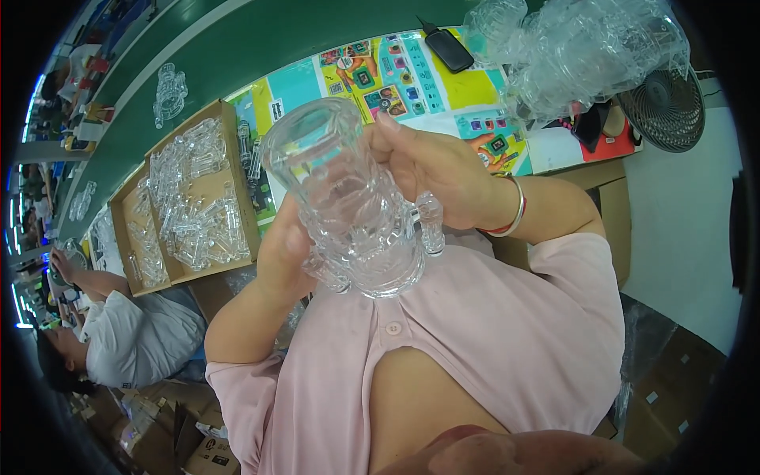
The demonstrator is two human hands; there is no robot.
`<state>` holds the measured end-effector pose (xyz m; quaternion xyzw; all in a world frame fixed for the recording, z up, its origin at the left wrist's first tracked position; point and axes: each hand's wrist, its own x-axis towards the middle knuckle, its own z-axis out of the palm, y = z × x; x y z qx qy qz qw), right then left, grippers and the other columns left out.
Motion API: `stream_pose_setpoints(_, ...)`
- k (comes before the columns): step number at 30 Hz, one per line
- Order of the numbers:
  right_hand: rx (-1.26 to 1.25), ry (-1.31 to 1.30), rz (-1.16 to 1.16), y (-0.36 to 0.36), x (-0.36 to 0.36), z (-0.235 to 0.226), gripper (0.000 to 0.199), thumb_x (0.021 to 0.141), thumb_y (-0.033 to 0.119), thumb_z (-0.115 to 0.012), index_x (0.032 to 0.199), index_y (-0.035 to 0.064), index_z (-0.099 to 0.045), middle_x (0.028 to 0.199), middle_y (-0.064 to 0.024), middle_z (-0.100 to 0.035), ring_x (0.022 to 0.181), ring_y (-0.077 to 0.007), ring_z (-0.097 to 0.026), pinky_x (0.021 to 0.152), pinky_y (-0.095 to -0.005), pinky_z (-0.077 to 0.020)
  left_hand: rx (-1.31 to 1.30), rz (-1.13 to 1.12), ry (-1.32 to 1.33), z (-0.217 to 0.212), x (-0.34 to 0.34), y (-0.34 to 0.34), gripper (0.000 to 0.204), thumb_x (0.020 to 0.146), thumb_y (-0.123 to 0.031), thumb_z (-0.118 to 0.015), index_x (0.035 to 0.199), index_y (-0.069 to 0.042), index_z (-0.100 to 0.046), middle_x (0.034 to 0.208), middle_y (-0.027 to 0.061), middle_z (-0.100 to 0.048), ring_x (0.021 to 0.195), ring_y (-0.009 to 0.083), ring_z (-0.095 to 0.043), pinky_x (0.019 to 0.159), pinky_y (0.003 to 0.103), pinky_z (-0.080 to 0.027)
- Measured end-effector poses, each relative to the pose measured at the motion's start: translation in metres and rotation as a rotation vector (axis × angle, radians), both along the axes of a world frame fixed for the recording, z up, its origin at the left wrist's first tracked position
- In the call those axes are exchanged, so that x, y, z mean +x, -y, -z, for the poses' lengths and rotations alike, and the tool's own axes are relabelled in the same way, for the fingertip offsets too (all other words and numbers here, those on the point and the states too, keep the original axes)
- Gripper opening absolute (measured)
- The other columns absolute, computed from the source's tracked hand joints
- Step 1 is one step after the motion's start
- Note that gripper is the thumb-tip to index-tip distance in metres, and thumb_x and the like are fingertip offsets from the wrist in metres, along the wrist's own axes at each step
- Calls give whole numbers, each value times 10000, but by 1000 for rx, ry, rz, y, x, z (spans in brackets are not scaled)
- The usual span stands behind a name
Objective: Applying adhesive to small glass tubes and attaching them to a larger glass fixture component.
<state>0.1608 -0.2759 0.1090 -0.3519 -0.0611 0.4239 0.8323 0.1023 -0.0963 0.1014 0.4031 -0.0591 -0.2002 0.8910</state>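
Held up in front of my chest is a clear plastic hollow figure-shaped container, tilted, its wide round end up and to the left. Small clear arm-like pieces stick out from its two lower sides. My left hand is closed around the lower left side, by one of these pieces; some of its fingers are hidden behind the clear wall. On the other side, my right hand grips the container, its thumb near the upper part and its fingers partly hidden.
To the left, a cardboard tray holds many small clear parts. Clear hollow pieces are heaped at upper right, beside a black fan. A black handheld object lies on printed colourful sheets. Beyond runs a green surface; a co-worker sits at left.
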Motion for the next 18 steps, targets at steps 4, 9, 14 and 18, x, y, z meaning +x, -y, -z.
stream_pose_setpoints(4, -166, 453, -22, 12, -8, -5, 538, 950, 412, -261, 1166, -40, -457, 1159, -149, -519, 1054, -229, -519, 906, -331, -401, 275, 125, 91, 10, -8, -17, 861, 717, -389, -701, 1335, 8, -253, 1273, 139, -433, 1174, 246, -429, 965, 395, -356)
stream_pose_setpoints(9, -2, 1160, -16, 25, -35, 21, 581, 940, 435, -248, 1212, -39, -446, 1221, -172, -490, 1122, -286, -485, 945, -372, -372, 723, 208, 844, -2, -28, -2, 713, 639, -262, -757, 1237, -23, -449, 1185, 168, -506, 1047, 278, -533, 860, 374, -438)
stream_pose_setpoints(14, -57, 980, -100, 34, -30, 34, 617, 928, 473, -245, 1261, -21, -402, 1262, -174, -453, 1150, -291, -466, 959, -386, -368, 788, 96, 915, -1, -23, 6, 692, 666, -263, -734, 1225, 11, -432, 1128, 131, -540, 1022, 240, -548, 880, 372, -429)
stream_pose_setpoints(18, 76, 408, 149, 9, 24, 36, 567, 934, 452, -271, 1264, 5, -386, 1251, -148, -443, 1126, -262, -470, 953, -391, -376, 301, 65, -21, -1, 33, 0, 564, 759, -234, -662, 1232, -37, -424, 1157, 95, -515, 1063, 256, -507, 915, 375, -408)
